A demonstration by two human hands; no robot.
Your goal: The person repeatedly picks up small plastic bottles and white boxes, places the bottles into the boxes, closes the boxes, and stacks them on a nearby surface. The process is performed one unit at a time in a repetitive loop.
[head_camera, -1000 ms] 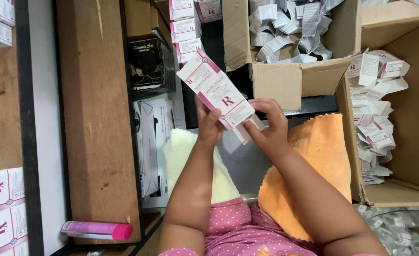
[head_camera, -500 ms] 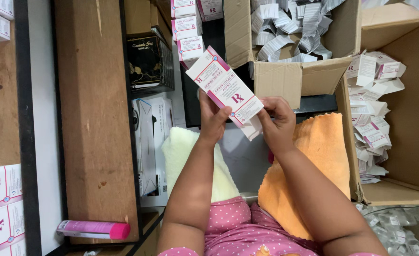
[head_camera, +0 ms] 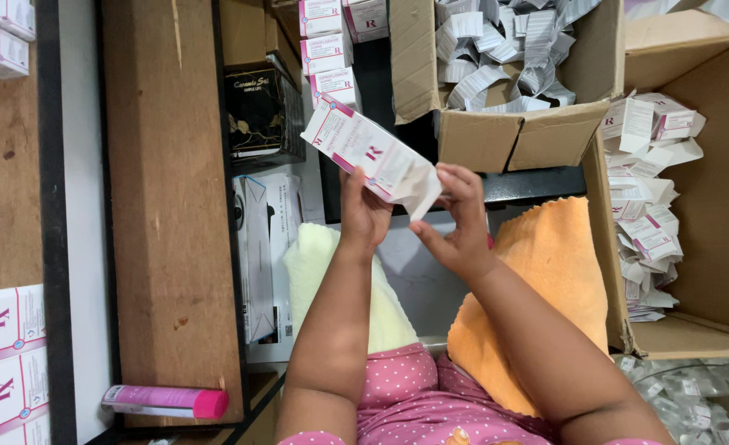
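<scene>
Packing workshop: cartons [head_camera: 513,140] of boxes [head_camera: 644,235]

Left hand [head_camera: 363,216] gripping, right hand [head_camera: 455,218] open-fingered.
</scene>
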